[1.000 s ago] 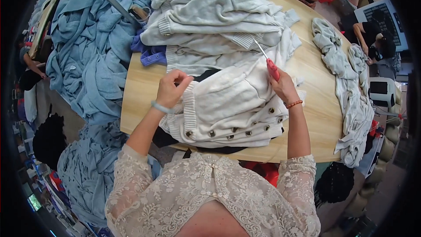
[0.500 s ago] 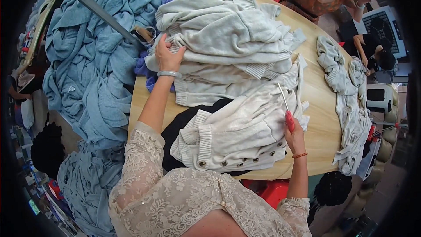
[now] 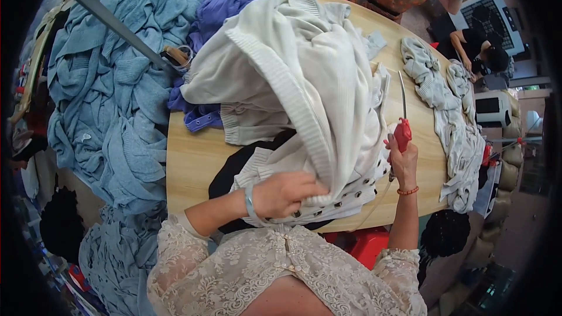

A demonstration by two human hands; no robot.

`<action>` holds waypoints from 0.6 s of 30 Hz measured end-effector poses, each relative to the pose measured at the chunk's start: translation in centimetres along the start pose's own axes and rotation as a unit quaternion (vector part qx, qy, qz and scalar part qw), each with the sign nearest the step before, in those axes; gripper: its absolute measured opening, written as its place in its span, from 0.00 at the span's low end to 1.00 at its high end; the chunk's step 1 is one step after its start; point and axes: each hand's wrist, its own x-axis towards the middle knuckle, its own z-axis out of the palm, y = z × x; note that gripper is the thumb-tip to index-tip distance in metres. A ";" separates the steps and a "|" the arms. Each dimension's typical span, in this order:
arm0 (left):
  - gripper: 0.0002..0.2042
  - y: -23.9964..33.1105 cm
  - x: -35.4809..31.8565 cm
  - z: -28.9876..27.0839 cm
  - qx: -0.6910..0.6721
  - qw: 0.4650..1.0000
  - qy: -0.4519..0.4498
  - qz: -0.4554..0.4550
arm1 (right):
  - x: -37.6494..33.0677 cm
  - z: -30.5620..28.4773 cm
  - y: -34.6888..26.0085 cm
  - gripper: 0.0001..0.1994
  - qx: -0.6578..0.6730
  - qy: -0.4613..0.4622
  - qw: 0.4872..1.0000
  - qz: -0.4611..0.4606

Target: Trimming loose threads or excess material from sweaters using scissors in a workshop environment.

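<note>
Left hand: my left hand (image 3: 285,193) is closed in a fist on the folded edge of a cream knit sweater (image 3: 304,76), pulling it low at the table's near edge.
Sweater: it rises from my grip toward 12 o'clock, draped over the pile beneath.
Right hand: at 3 o'clock from the left, my right hand (image 3: 403,161) is wrapped shut around red-handled snips (image 3: 402,126), blade pointing to 12 o'clock.
Beneath: a cream buttoned cardigan (image 3: 357,190) lies on a black garment (image 3: 234,169), on the wooden table (image 3: 190,158).
Farther out: purple knitwear (image 3: 234,0) at 12 o'clock, a blue knit heap (image 3: 105,93) at 9 o'clock, pale grey knit pieces (image 3: 451,111) at 3 o'clock.
</note>
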 end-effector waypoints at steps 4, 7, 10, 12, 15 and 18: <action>0.26 -1.6 -5.9 5.7 -0.012 0.987 -0.093 -0.133 | 0.4 1.4 -2.7 0.14 0.038 -0.021 0.999 -0.015; 0.24 -3.3 -7.9 6.1 -0.026 0.981 -0.065 -0.179 | 1.1 3.2 -3.8 0.12 0.027 -0.032 0.996 -0.079; 0.24 -3.3 -7.1 5.7 -0.041 0.975 -0.062 -0.210 | 1.4 5.4 -5.9 0.14 -0.049 -0.052 0.993 -0.094; 0.24 -2.9 -6.6 6.5 -0.034 0.971 -0.076 -0.224 | 1.0 7.8 -7.9 0.19 -0.028 -0.028 0.985 -0.169; 0.25 -2.6 -5.6 7.7 -0.025 0.967 -0.095 -0.233 | 0.7 12.7 -10.9 0.29 -0.098 -0.010 0.948 -0.303; 0.25 -2.6 -5.3 8.7 0.000 0.974 -0.070 -0.215 | 0.8 19.5 -10.8 0.29 -0.124 0.015 0.931 -0.344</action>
